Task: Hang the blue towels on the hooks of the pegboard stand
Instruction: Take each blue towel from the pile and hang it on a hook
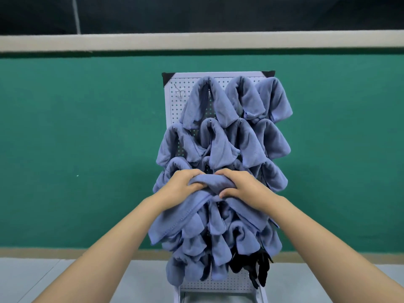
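left hand [182, 189]: fingers curled into the top fold of the held towel [205, 182], gripping it from the left
right hand [241, 185]: fingers curled over the same fold from the right, thumb tucked under the cloth; its fingertips nearly meet those of the left hand
held towel: blue, bunched into a ridge between the two hands; the loose part drapes down and leftward under the left wrist, with a stitched edge showing; whether it sits on a hook cannot be told, as the hands cover that spot
pegboard stand [175, 106]: white perforated panel standing just behind both hands, with black caps on its top corners
hung towels [218, 138]: blue, in overlapping rows above the hands, each draped in a peak over its hook; more of them crowd the panel below the hands, between the forearms
bare hook [179, 91]: metal, well above the left hand near the panel's top left corner, carrying nothing
black cloth pieces [255, 267]: hanging low on the panel, below the right hand and just inside the right forearm; their kind is unclear
wall [87, 149]: green, behind the stand on both sides of the hands
floor [32, 276]: pale grey, below the left forearm
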`<action>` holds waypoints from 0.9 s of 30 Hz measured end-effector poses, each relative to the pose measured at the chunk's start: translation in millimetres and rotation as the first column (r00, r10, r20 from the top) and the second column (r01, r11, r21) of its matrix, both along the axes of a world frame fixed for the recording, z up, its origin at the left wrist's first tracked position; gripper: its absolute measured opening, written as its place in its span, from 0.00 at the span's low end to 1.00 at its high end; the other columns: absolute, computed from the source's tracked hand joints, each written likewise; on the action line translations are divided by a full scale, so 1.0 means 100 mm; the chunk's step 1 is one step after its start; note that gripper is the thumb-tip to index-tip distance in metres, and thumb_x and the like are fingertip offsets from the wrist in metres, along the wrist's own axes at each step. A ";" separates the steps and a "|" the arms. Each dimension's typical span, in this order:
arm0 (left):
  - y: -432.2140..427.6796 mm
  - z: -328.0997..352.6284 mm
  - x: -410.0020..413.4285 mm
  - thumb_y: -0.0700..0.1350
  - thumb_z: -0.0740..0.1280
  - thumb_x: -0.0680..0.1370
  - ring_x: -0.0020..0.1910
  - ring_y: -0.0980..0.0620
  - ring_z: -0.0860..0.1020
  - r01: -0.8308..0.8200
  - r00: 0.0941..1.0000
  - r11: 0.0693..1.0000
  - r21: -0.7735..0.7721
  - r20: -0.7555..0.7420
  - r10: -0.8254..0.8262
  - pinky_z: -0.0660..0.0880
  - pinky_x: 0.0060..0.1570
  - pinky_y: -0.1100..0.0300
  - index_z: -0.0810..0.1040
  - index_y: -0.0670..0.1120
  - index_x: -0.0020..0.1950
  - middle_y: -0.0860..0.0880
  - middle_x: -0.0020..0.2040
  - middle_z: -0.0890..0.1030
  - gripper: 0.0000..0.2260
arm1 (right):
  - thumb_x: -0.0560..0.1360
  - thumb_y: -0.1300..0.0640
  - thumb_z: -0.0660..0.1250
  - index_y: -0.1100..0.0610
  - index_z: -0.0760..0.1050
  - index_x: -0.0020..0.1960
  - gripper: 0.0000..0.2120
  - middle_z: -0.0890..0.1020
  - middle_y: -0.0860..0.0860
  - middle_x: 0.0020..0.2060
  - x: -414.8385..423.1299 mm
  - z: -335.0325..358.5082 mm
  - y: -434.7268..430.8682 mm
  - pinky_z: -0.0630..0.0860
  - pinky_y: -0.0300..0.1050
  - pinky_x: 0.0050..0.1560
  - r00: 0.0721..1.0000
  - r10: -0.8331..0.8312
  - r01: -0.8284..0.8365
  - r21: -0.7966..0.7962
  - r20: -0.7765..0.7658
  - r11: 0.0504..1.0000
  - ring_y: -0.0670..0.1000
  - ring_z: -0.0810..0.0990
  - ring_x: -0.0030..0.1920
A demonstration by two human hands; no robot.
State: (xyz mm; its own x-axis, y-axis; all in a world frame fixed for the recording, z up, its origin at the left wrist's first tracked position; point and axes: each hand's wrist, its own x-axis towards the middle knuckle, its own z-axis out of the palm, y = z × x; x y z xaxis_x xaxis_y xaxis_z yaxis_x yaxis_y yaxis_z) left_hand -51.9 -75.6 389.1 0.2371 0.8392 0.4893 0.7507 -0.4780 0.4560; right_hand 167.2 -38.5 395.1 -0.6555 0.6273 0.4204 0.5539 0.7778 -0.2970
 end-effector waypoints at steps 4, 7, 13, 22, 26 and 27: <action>0.09 0.33 -0.19 0.51 0.76 0.68 0.44 0.53 0.77 -0.021 0.975 1.000 -0.013 -0.220 0.018 0.73 0.46 0.67 0.80 0.47 0.49 0.50 0.44 0.82 0.15 | 0.71 0.54 0.72 0.56 0.70 0.44 0.11 0.74 0.49 0.40 -0.04 0.37 0.16 0.72 0.49 0.43 0.990 -0.084 0.058 0.206 0.117 0.977 0.51 0.73 0.42; 0.13 0.64 -0.31 0.53 0.73 0.68 0.40 0.47 0.76 -0.145 0.943 0.975 0.169 -0.276 0.188 0.76 0.42 0.51 0.76 0.47 0.42 0.50 0.38 0.79 0.12 | 0.75 0.59 0.66 0.54 0.62 0.44 0.11 0.72 0.49 0.36 -0.19 0.70 0.21 0.69 0.48 0.37 0.981 -0.155 0.108 0.330 0.119 0.938 0.51 0.71 0.36; 0.29 1.30 -0.63 0.43 0.72 0.71 0.38 0.46 0.77 -0.291 0.947 0.845 0.448 0.011 0.320 0.76 0.39 0.50 0.76 0.50 0.42 0.52 0.37 0.79 0.06 | 0.77 0.57 0.65 0.54 0.69 0.59 0.11 0.81 0.53 0.44 -0.52 1.41 0.36 0.75 0.51 0.40 0.992 -0.118 0.130 0.465 -0.055 0.875 0.56 0.77 0.42; 0.89 2.42 -1.07 0.42 0.71 0.71 0.42 0.47 0.79 -0.387 0.921 0.705 0.595 0.222 0.319 0.76 0.43 0.54 0.81 0.49 0.46 0.50 0.42 0.83 0.05 | 0.77 0.54 0.63 0.57 0.71 0.58 0.11 0.79 0.59 0.49 -1.27 2.33 0.89 0.73 0.52 0.44 0.939 -0.180 0.308 0.491 -0.292 0.815 0.62 0.76 0.47; 1.34 2.58 -1.23 0.41 0.70 0.71 0.42 0.44 0.78 -0.440 0.898 0.703 0.559 0.263 0.352 0.76 0.41 0.53 0.79 0.48 0.43 0.48 0.40 0.81 0.03 | 0.77 0.57 0.61 0.60 0.67 0.47 0.07 0.76 0.59 0.46 -1.60 2.48 1.11 0.65 0.47 0.40 0.901 -0.296 0.412 0.410 -0.319 0.814 0.59 0.69 0.41; 1.43 2.59 -1.25 0.41 0.70 0.71 0.42 0.43 0.78 -0.448 0.894 0.700 0.556 0.267 0.360 0.76 0.41 0.53 0.79 0.47 0.43 0.47 0.40 0.81 0.03 | 0.77 0.57 0.61 0.60 0.67 0.45 0.07 0.75 0.59 0.44 -1.67 2.50 1.16 0.64 0.46 0.40 0.893 -0.315 0.427 0.381 -0.322 0.820 0.59 0.69 0.41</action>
